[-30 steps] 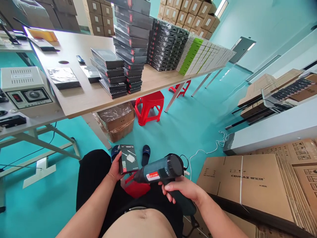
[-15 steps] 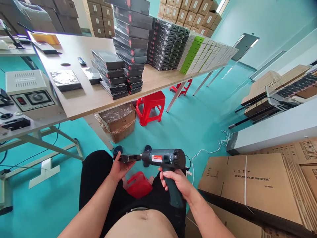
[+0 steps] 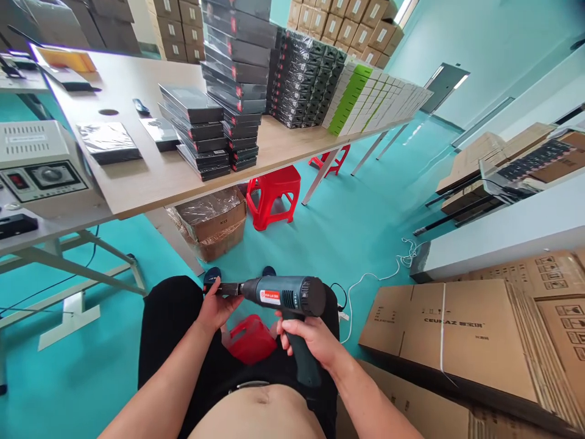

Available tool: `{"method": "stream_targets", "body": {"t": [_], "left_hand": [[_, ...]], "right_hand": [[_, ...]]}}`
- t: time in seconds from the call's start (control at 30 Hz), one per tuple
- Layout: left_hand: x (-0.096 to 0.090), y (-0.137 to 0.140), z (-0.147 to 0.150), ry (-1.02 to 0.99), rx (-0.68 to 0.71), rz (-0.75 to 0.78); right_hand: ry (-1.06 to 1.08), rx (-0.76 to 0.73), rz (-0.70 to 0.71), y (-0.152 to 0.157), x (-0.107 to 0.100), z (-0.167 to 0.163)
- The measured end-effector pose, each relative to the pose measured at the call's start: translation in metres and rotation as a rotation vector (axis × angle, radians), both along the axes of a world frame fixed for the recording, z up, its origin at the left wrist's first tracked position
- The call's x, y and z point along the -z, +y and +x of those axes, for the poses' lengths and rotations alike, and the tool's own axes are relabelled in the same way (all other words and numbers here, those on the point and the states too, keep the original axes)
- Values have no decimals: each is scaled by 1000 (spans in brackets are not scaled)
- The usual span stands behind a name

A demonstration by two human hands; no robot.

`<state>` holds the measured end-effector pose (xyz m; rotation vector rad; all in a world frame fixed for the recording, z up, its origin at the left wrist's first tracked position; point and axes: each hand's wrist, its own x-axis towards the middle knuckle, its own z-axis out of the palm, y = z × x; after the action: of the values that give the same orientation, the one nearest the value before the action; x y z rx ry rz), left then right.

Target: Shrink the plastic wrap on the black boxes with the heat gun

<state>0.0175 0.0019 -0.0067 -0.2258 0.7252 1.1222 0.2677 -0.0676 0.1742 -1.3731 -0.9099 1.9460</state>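
Observation:
My right hand is wrapped round the grip of a dark heat gun with a red and white label. Its nozzle points left at a thin black box, which my left hand grips from the left and below. Nozzle tip and box edge look very close; whether they touch I cannot tell. The box is seen nearly edge-on, so most of its faces are hidden. Both things are over my lap, above the red stool between my legs.
Stacks of dark boxes and white-green boxes line the wooden table. A grey control unit sits at left. Flattened cartons lie at right, near a white cord. A red stool stands under the table.
The heat gun has moved left, bringing its nozzle closer to the black box. My left hand keeps its hold. The whole view has shifted slightly.

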Motion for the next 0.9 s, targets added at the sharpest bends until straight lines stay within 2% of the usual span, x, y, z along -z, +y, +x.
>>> {"method": "stream_targets", "body": {"t": [0.1, 0.27, 0.33, 0.43, 0.5, 0.63, 0.77, 0.9], "left_hand": [[0, 1, 0, -11, 9, -7], [1, 1, -1, -1, -71, -41], [2, 0, -2, -25, -91, -44], [1, 0, -2, -62, -97, -49], [1, 0, -2, -71, -107, -60], [2, 1, -2, -87, -91, -56], [3, 1, -3, -77, -74, -46], [4, 0, -4, -35, -82, -36]], "right_hand": [[23, 44, 15, 3, 0, -6], [-20, -178, 23, 3, -5, -1], [-61, -130, 30, 3, -3, 4], [-103, 96, 25, 4, 4, 10], [-83, 157, 11, 5, 8, 14], [4, 111, -5, 4, 12, 15], [-21, 167, -25, 1, 10, 9], [14, 34, -48, -3, 5, -5]]}}
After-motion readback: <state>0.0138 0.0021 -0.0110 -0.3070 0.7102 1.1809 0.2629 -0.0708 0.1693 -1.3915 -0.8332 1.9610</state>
